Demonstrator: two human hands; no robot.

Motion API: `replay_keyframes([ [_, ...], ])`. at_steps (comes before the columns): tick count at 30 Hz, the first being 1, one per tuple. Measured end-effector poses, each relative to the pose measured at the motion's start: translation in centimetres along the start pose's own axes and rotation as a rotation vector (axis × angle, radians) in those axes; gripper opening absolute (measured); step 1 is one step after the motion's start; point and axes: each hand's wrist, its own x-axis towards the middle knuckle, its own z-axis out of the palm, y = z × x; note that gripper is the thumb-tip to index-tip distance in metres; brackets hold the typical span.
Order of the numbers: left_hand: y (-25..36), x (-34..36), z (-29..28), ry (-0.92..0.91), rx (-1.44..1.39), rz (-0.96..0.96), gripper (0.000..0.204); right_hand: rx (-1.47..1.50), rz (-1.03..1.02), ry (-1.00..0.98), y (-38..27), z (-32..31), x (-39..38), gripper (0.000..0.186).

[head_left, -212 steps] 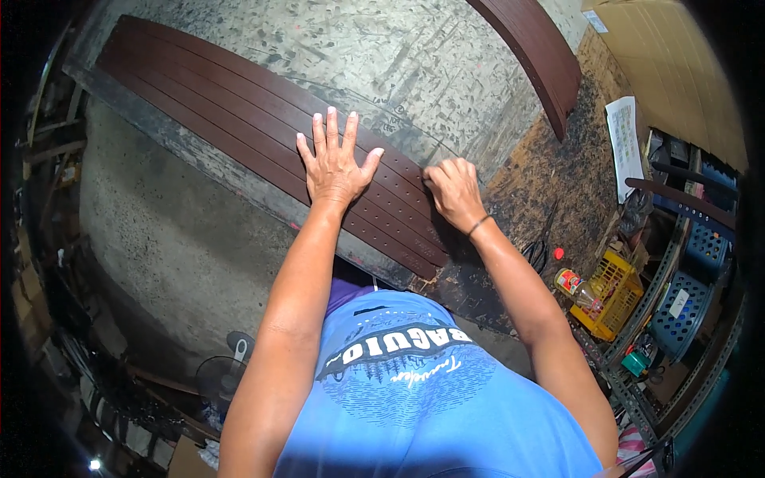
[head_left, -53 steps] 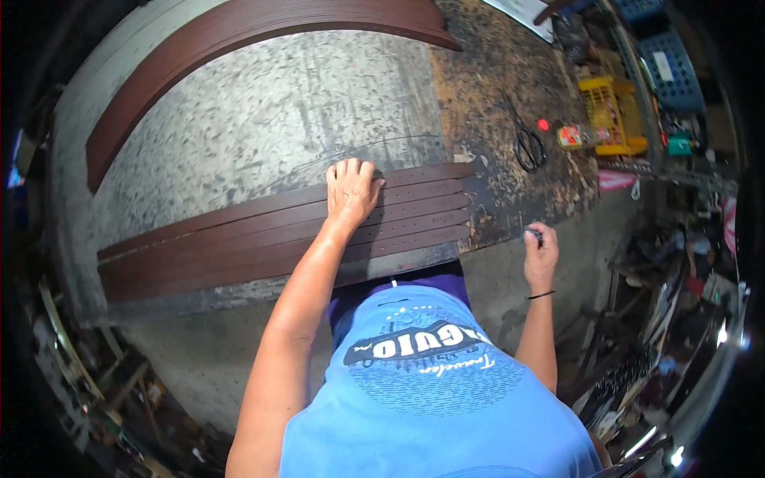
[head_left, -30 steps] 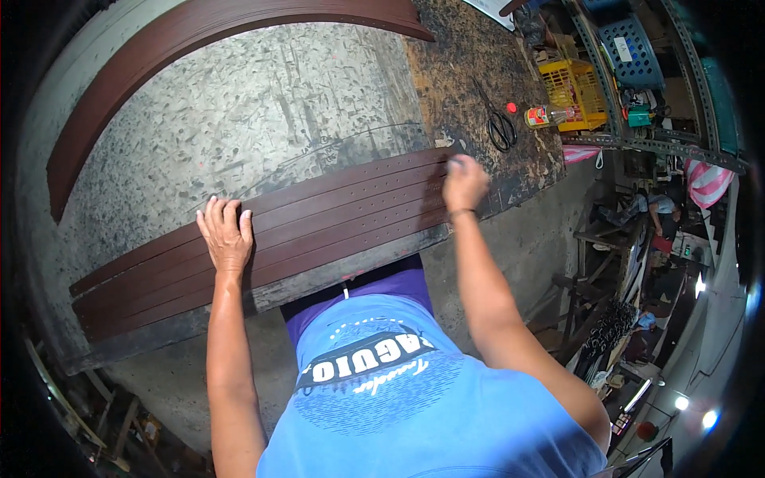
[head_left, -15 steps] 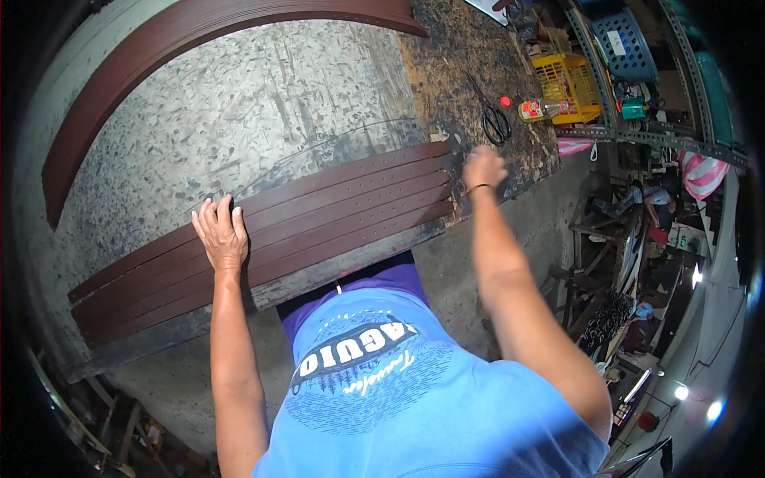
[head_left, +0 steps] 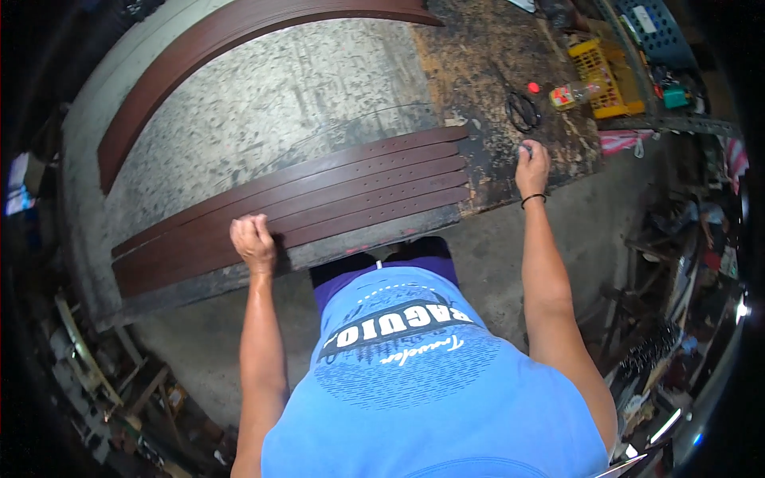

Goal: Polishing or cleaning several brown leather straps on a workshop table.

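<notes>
Several long dark-brown strips (head_left: 335, 187) lie side by side along the near edge of the worktable, with rows of holes toward their right ends. My left hand (head_left: 253, 240) is over their left half, fingers curled closed; what is in them, if anything, is hidden. My right hand (head_left: 532, 167) is closed on a small dark object (head_left: 525, 149) above the dark wooden part of the table, right of the strip ends. A pair of black scissors (head_left: 522, 111) lies just beyond it.
A curved brown stack of strips (head_left: 183, 80) lies along the worktable's (head_left: 311, 80) far side. At the back right are a red cap (head_left: 533, 87), a plastic bottle (head_left: 570, 95), a yellow crate (head_left: 598, 72) and a blue perforated basket (head_left: 657, 32). Cluttered shelving surrounds the right.
Since half a second ago, my left hand has shifted right and curled up from spread fingers. My right hand has moved right, away from the strip ends. The view has shifted slightly.
</notes>
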Motion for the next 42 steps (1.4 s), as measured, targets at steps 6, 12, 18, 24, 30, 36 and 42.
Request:
replay_keyframes([
  [6, 7.2, -13.6, -4.1, -0.330, -0.157, -0.399, 0.034, 0.272, 0.090, 0.022, 5.0, 4.5, -0.2, 0.029],
  [12, 12.0, -27.1, -3.3, -0.581, -0.691, -1.176, 0.076, -0.222, -0.032, -0.052, 3.4, 6.1, -1.5, 0.048],
  [18, 12.0, -20.5, -9.6, -0.868, -0.739, -1.144, 0.055, 0.134, -0.075, 0.005, 6.4, 6.8, -1.6, 0.036],
  [24, 7.0, -12.0, -9.3, -0.338, -0.413, -0.589, 0.028, 0.207, -0.208, -0.305, -4.7, 5.2, -7.4, 0.026],
  [30, 0.4, -8.7, -6.1, -0.363, -0.114, -0.100, 0.057, 0.308, -0.641, -0.337, -21.8, 6.0, -16.3, 0.046],
  [36, -21.9, -4.1, -17.5, -0.362, 0.270, -1.132, 0.066, -0.155, -0.574, -0.531, -22.5, 8.4, -21.4, 0.063],
  [42, -29.7, -4.0, -16.5, -0.043, 0.428, -0.454, 0.064, -0.323, -0.445, -0.594, -26.7, 9.3, -22.4, 0.075],
])
